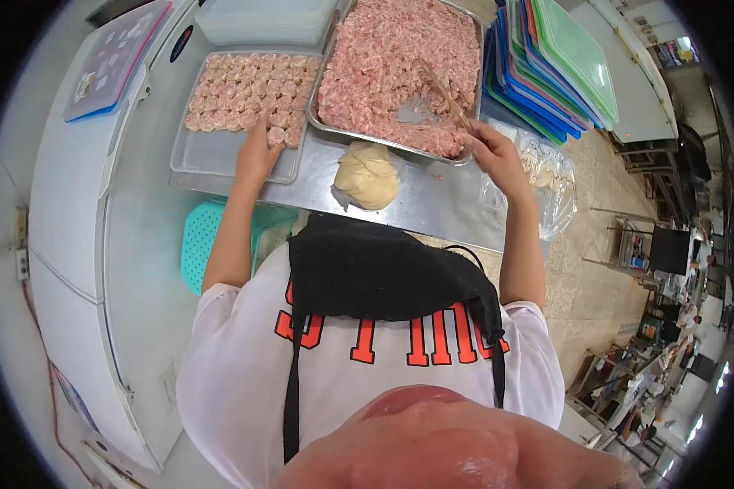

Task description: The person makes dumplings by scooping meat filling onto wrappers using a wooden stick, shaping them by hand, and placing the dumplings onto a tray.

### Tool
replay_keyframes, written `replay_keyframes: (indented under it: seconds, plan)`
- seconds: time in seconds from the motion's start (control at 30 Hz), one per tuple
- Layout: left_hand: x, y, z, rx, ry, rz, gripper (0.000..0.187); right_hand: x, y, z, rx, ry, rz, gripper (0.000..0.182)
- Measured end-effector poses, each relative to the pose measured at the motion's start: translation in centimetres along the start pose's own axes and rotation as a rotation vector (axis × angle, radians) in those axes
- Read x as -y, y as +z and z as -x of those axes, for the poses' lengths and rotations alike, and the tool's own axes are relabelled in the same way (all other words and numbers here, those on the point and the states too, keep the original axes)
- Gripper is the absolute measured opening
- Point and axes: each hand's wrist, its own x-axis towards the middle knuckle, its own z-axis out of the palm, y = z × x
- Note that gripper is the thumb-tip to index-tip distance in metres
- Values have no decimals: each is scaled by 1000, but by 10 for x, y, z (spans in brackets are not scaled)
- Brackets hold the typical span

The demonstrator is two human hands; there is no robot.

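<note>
My left hand is at the front row of dumplings in a clear plastic tray, with its fingers closed around one small meat-filled dumpling. Rows of round, pale-wrapped dumplings cover the far part of that tray. A thin wooden spatula is gripped in my right hand, its far end over the ground meat. The meat fills a large metal tray, and bare metal shows through near the middle. Between my hands, a pale dough lump sits on the metal table.
Blue, green and red plastic lids or trays stand stacked at the right. A clear plastic bag with pale pieces lies at the table's right end. Clear containers sit at the back left. A turquoise stool stands below the table, beside a white freezer.
</note>
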Motion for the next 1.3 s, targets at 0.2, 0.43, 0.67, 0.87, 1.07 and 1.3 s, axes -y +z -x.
replay_keyframes:
  seconds: [0.2, 0.43, 0.67, 0.87, 1.07, 1.3]
  plan:
    - [-1, -8, -8, 184, 28, 75, 70, -52, -38, -41, 7, -384, 798, 28]
    - [-79, -45, 2, 77, 310, -17, 53, 2, -88, -89, -93, -211, 1443, 27]
    - [-131, 32, 15, 398, 562, 60, 32, -30, -22, -78, -94, -259, 1380, 16]
    - [-130, 40, 24, 357, 526, 71, 29, -50, 20, -43, 25, -366, 1284, 15]
    - [-125, 28, 31, 342, 583, 91, 25, -22, -18, -57, -3, -388, 1290, 16]
    - [-136, 47, 26, 245, 566, 111, 22, -58, -16, -87, -67, -416, 1317, 15]
